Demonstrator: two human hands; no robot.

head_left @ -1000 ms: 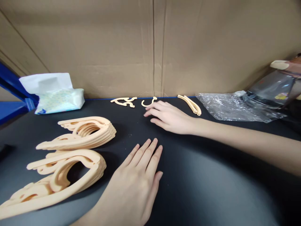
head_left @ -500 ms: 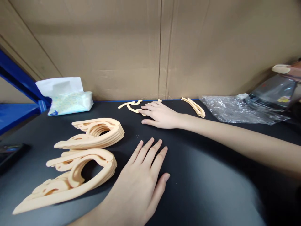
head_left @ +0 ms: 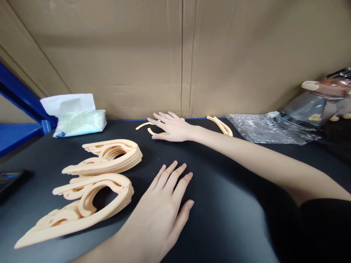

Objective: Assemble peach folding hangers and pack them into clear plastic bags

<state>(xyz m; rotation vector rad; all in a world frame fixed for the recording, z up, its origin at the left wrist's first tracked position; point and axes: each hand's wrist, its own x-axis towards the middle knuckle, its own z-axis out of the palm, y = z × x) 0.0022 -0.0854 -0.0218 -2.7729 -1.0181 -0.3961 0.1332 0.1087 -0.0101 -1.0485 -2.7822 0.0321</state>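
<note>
Over the cream pieces [head_left: 142, 125], the right hand [head_left: 174, 128] spreads wide, palm down

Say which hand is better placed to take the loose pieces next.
Likely the right hand: it partly covers loose cream pieces at the back, while the left hand lies nearer the camera, beside the near cream stack.
</note>
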